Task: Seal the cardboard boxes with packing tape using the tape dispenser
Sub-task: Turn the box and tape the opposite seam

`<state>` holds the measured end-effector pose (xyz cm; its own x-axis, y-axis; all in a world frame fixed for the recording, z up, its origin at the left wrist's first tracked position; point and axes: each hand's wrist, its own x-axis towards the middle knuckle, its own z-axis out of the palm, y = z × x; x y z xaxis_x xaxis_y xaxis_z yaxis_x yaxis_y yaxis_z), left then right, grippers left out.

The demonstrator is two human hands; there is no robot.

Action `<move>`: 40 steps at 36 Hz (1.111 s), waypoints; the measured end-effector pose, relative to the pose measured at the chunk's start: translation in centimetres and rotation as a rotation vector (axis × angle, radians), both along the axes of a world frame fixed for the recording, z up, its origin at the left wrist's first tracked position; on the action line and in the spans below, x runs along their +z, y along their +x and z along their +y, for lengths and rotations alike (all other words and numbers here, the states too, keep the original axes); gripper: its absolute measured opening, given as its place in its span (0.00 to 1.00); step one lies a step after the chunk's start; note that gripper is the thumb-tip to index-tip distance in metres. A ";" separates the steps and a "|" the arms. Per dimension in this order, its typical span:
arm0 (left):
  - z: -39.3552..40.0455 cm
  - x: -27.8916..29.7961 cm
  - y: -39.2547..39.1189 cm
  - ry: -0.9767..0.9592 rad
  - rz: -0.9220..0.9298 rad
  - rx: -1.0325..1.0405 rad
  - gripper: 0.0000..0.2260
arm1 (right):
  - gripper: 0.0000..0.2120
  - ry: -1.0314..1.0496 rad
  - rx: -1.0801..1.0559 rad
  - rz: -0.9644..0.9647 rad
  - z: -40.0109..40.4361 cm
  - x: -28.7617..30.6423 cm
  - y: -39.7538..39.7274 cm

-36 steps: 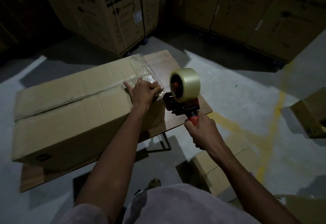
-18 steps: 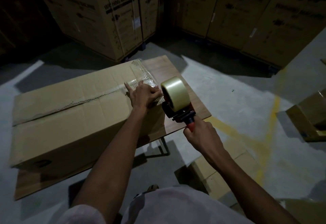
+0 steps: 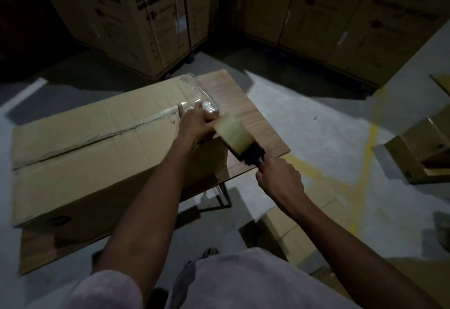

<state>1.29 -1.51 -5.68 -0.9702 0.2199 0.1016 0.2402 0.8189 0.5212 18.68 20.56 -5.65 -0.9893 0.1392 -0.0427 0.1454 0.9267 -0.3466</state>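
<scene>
Starting the seam strip, the left hand (image 3: 197, 123) presses flat on the tape end at the right edge of the box (image 3: 97, 153) on the table (image 3: 246, 104), while the right hand (image 3: 280, 177), its grip curled round the tape dispenser (image 3: 239, 140), must next draw leftward along the seam.

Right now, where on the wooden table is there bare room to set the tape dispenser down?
A bare strip of the wooden table lies beyond the right end of the cardboard box, out to the far corner. The near left corner also shows a narrow bare edge. It is crowded at the box's right end, where the left hand presses and the right hand holds the tape dispenser.
</scene>
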 end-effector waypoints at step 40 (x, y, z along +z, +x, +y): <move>5.5 -1.7 5.8 -0.384 0.018 0.158 0.32 | 0.16 -0.562 -0.642 0.030 -1.8 -9.5 -8.0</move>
